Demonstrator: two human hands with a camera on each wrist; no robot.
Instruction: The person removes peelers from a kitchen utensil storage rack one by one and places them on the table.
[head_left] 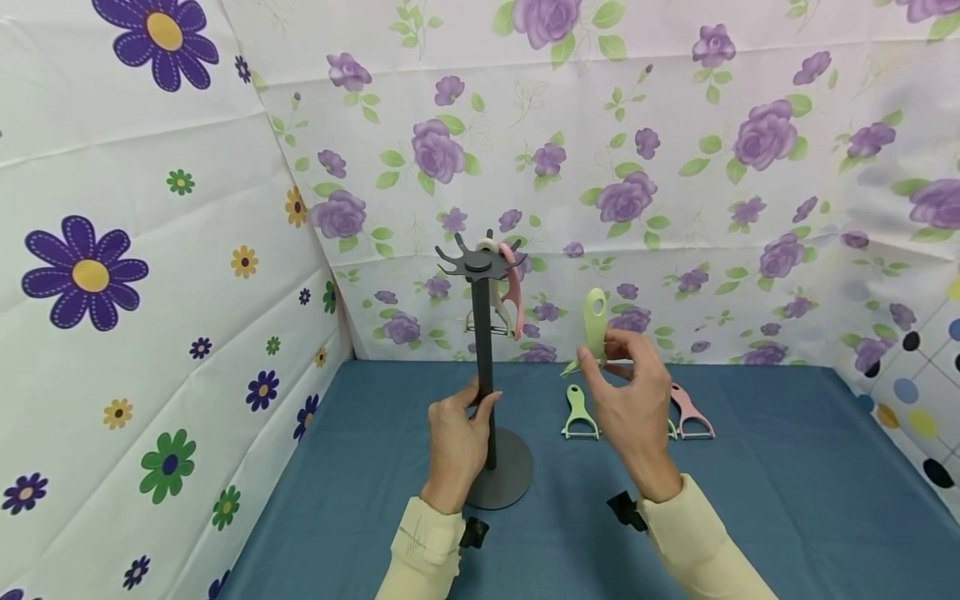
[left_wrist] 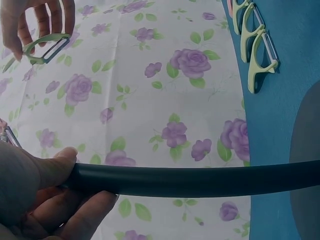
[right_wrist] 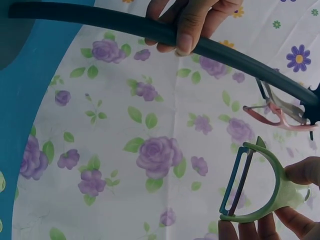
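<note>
My left hand [head_left: 459, 437] grips the pole of a dark grey stand [head_left: 482, 342] between thumb and fingers. To its right, my right hand [head_left: 636, 400] pinches a light green peeler [head_left: 594, 321], handle end up and blade end down. In the right wrist view this peeler [right_wrist: 280, 192] shows its blade facing away from the palm. From the hooks at the top of the stand hang a pink peeler [head_left: 516, 304] and a whitish peeler [head_left: 498, 308]. The held peeler is apart from the stand, at about hook height or slightly lower.
On the blue tablecloth [head_left: 772, 500] lie a green peeler [head_left: 576, 410] and a pink peeler [head_left: 690, 412]; the right hand partly hides others between them. Several green peelers [left_wrist: 257, 62] lie in a row in the left wrist view. The stand's round base [head_left: 513, 483] rests on the cloth. Flowered sheets hang behind.
</note>
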